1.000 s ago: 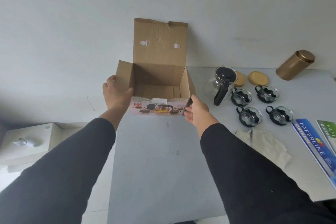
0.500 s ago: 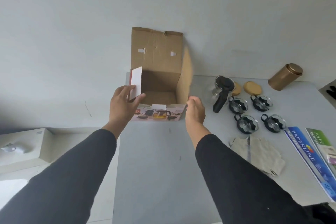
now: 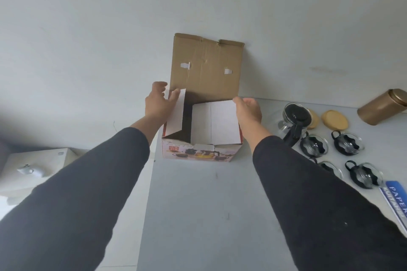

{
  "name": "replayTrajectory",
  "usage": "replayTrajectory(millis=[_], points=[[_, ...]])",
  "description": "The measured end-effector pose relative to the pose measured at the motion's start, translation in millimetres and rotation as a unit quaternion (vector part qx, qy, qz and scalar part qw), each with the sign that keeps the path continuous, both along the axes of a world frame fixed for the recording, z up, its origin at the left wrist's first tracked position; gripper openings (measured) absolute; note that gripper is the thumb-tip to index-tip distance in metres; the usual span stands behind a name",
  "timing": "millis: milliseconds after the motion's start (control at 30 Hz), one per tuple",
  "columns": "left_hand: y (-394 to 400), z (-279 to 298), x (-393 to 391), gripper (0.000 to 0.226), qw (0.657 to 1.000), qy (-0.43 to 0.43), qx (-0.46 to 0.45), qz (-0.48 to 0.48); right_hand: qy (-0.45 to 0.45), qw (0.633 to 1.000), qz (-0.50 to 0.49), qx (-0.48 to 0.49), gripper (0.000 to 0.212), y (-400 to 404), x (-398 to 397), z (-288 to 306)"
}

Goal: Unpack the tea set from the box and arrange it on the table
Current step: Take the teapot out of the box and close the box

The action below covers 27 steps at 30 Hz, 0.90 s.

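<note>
Both arms reach forward over the desk point(image 3: 198, 215) in black sleeves. The left hand point(image 3: 157, 102) rests flat against the box's left side flap point(image 3: 175, 114), fingers straight and spread, tipping it inward. The right hand point(image 3: 248, 110) lies with relaxed, straight fingers on the right flap point(image 3: 214, 126), which is folded most of the way over the opening. The box point(image 3: 201, 152) sits at the desk's far left corner, its tall back lid point(image 3: 206, 66) upright against the wall. Open grey surface lies in front of it. To the right stand the glass teapot point(image 3: 294, 120), 4 cups point(image 3: 346, 146), 2 wooden coasters point(image 3: 334, 119) and a gold tin point(image 3: 383, 106). The right sleeve covers part of 1 cup; the box's inside is dark, contents unclear.
</note>
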<state>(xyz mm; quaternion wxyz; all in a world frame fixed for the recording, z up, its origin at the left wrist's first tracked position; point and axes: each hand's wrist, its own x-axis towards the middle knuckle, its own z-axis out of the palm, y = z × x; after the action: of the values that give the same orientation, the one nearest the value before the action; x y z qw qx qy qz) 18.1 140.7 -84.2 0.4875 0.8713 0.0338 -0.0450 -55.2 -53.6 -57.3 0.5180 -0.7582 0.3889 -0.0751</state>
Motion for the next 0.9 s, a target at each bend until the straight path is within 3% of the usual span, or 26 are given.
replayTrajectory(millis=[67, 167, 233, 333, 500, 600, 700, 767, 900], points=[[-7.9, 5.3, 17.2, 0.058, 0.998, 0.052, -0.04, 0.014, 0.014, 0.999, 0.022, 0.023, 0.018, -6.2, 22.4, 1.9], [-17.2, 13.6, 39.6, 0.06, 0.995, 0.077, -0.061, 0.02, 0.006, 0.996, 0.014, 0.087, 0.052, -15.2, 48.4, 4.8], [-19.9, 21.1, 50.2, 0.063, 0.992, 0.087, -0.093, 0.027, -0.005, 0.993, -0.006, 0.121, 0.06, -17.3, 58.4, 10.0], [-18.5, 34.4, 55.6, 0.07, 0.98, 0.094, -0.17, 0.052, -0.049, 0.99, -0.029, 0.131, 0.064, -18.6, 61.1, 22.3], [-10.5, 53.9, 30.3, 0.062, 0.965, 0.001, -0.26, 0.038, -0.183, 0.976, -0.036, 0.115, 0.057, -19.2, 39.1, 49.9], [-8.1, 51.8, -0.4, 0.062, 0.968, -0.033, -0.246, 0.036, -0.204, 0.977, -0.032, 0.049, 0.042, -11.8, 14.1, 55.5], [-1.2, 38.1, -35.7, 0.039, 0.979, -0.085, -0.187, 0.018, -0.195, 0.98, 0.005, -0.043, 0.035, -1.7, -16.4, 43.1], [6.5, 27.3, -59.6, 0.038, 0.984, -0.116, -0.136, -0.004, -0.181, 0.978, 0.048, -0.088, 0.026, 3.0, -37.6, 27.7], [24.2, -3.8, -95.1, 0.033, 0.987, -0.14, -0.033, -0.071, -0.117, 0.968, 0.15, -0.162, 0.032, 7.9, -79.8, -1.0]])
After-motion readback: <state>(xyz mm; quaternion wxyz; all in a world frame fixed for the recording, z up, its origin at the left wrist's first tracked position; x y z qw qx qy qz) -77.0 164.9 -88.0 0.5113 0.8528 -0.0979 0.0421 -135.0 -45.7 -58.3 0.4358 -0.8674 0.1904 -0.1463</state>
